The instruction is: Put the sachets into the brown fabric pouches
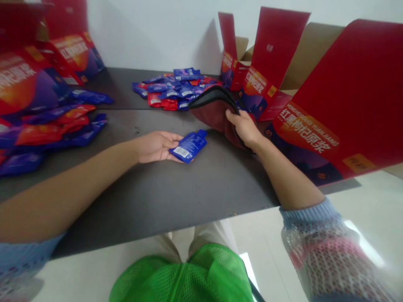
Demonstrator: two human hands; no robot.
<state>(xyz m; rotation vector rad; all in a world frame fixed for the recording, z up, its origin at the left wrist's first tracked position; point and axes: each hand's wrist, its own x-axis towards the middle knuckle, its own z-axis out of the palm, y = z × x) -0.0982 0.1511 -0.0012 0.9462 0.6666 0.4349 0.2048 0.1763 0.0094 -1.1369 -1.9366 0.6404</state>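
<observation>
My left hand (159, 147) holds a blue spouted pouch (189, 146) over the middle of the table, thumb on top and fingers beneath. White print and a barcode show on its upper face. My right hand (245, 128) grips a dark red cloth with a black border (214, 111), which bends upward in the middle; I cannot tell exactly what kind of cloth item it is. Just behind the cloth lies a heap of blue and red pouches (176, 90), partly covered by it.
Open red boxes (317, 134) stand along the right side, flaps raised. More red boxes (75, 56) are at the back left, blurred. Another pile of pouches (53, 130) lies at the left on the dark grey table (195, 188). A white wall (151, 33) rises behind.
</observation>
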